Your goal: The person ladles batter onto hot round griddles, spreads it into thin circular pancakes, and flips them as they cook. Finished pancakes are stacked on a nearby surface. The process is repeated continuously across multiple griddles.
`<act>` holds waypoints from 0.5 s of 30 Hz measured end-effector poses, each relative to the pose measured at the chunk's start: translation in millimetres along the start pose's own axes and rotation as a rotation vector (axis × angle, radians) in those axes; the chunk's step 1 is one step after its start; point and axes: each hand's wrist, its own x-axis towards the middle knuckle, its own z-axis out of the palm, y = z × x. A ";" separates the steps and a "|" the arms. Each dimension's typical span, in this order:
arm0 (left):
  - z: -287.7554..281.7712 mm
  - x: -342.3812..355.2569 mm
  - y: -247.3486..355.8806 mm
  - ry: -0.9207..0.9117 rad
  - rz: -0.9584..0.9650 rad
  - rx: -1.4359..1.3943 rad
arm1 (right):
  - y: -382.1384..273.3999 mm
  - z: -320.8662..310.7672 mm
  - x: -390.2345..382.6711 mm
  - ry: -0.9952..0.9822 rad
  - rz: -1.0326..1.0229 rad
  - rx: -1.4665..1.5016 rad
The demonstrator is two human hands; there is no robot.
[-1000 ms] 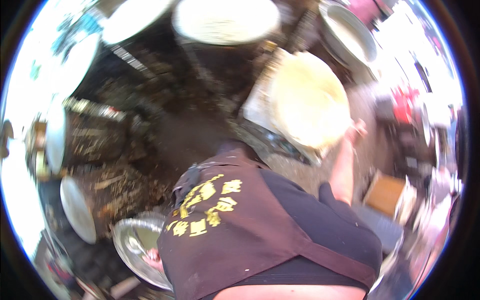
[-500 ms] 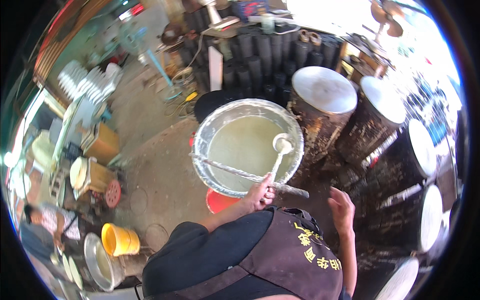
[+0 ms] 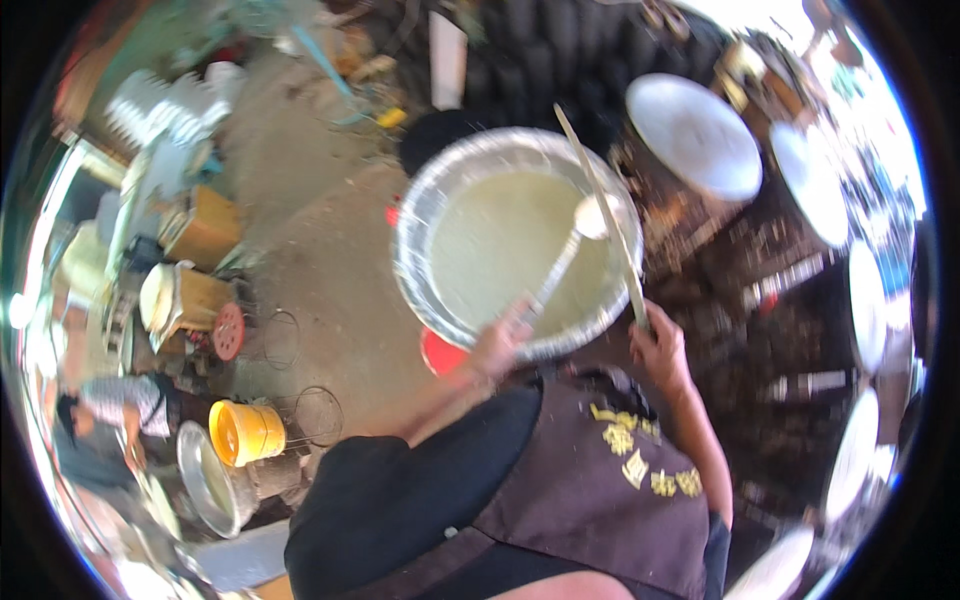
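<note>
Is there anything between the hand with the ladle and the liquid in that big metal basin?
Nothing visible. The left hand grips the ladle at the near rim of the basin, and its bowl already sits at the pale liquid. The long stick held by the right hand crosses the basin to the right of the ladle.

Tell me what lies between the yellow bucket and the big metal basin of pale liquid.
In the head view, between the yellow bucket and the metal basin lies mostly bare dirt floor, with two thin wire rings standing on it beside the bucket.
</note>
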 end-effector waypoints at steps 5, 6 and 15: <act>-7.5 31.5 -61.1 0.035 -0.120 0.568 | 37.7 -32.0 -37.7 0.096 0.164 -0.168; -0.1 33.3 -74.5 -0.049 -0.096 0.582 | 43.4 -29.8 -41.7 0.133 0.183 -0.138; 5.2 33.6 -94.8 -0.165 -0.058 0.542 | 58.8 -39.1 -66.9 0.273 0.366 -0.129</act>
